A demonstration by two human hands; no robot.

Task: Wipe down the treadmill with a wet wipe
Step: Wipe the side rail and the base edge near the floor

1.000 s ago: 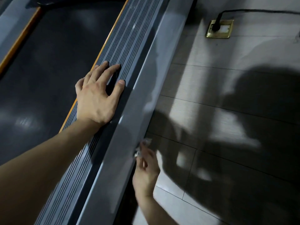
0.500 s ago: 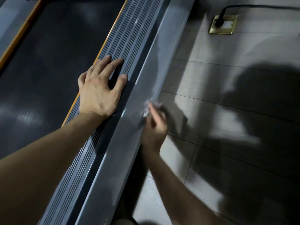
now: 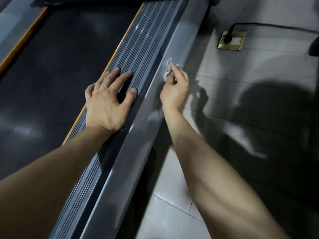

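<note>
The left hand (image 3: pixel 107 107) is nearest. It lies flat on the ribbed side rail (image 3: pixel 146 40) of the treadmill (image 3: pixel 120 169), fingers spread wide. Its grip is let go and it holds nothing. It likely props the person up while they lean over.

A bit farther on, the right hand (image 3: pixel 174 94) has its grip closed round a scrunched white wet wipe (image 3: pixel 167 68). The wipe is pressed on the smooth grey outer side of the treadmill, to the right of the left fingertips. One finger lies straight along the wipe, maybe to push it flat. The hand comes in from the floor side, likely so it can reach that slanted face.

To the left is the black belt (image 3: pixel 60 66), with an orange strip (image 3: pixel 127 28) beside it. To the right is the tiled floor (image 3: pixel 172 213), dark with shadows.

Far off, a black plug (image 3: pixel 227 37) sits in a brass floor socket (image 3: pixel 236 44), and its cable (image 3: pixel 276 25) runs away. Nothing blocks the grey side ahead of the wipe. The plug is well apart from it.
</note>
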